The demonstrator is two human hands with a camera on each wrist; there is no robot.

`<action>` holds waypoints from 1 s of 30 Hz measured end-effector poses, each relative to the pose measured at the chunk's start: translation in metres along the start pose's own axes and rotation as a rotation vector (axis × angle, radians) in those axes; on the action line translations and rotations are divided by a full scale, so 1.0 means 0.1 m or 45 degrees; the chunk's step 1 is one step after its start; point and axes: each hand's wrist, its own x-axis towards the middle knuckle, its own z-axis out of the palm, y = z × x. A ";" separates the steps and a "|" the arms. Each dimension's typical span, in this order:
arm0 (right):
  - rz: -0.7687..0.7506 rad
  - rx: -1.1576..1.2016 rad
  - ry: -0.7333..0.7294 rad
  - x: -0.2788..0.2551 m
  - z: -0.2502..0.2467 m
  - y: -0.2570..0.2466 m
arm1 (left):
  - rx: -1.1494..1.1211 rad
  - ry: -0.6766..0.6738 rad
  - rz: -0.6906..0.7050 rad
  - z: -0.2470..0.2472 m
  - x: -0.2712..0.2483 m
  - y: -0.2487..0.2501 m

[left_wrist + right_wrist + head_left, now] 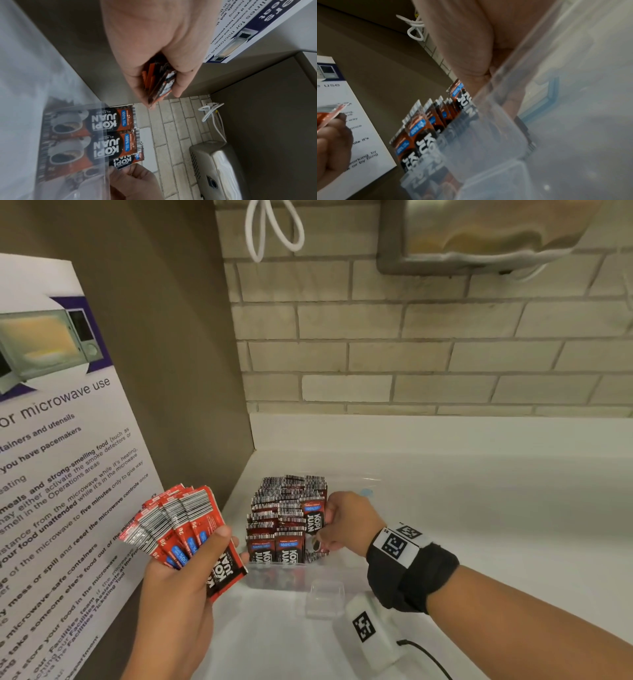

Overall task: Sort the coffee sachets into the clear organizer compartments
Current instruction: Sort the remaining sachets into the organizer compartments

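- Head view: the clear organizer (329,594) sits on a white counter (479,491), and rows of Kopi Juan coffee sachets (284,518) stand upright, packed close, in its left part.
- The right hand (346,522) reaches into the organizer; its fingers are curled and pinch one sachet (313,520) at the right edge of the packed rows, apparently seating it.
- Beyond those fingers, the organizer's right part looks unfilled.
- The left hand (185,587) is held up to the left of the organizer, thumb and fingers clamped on a fanned bundle of sachets (178,525).
- Judgement: the sorting looks well along, perhaps past halfway. The bundle in the left fingers is yet to be placed.
- A microwave-use poster (58,440) leans just beyond the left hand.
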 end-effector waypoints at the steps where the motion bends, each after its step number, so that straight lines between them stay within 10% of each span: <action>1: -0.013 -0.015 -0.012 0.00 0.00 0.01 | 0.002 -0.001 -0.012 0.00 0.00 0.00; 15: 0.034 -0.077 -0.002 -0.10 -0.13 0.10 | -0.040 -0.113 -0.112 0.09 0.02 -0.04; 24: -0.231 0.574 0.249 -0.49 -0.22 -0.12 | -0.021 -0.332 -0.142 0.26 0.05 0.03; 30: 0.245 0.402 0.082 -0.30 -0.30 0.24 | -0.015 -0.315 -0.098 0.19 0.02 0.03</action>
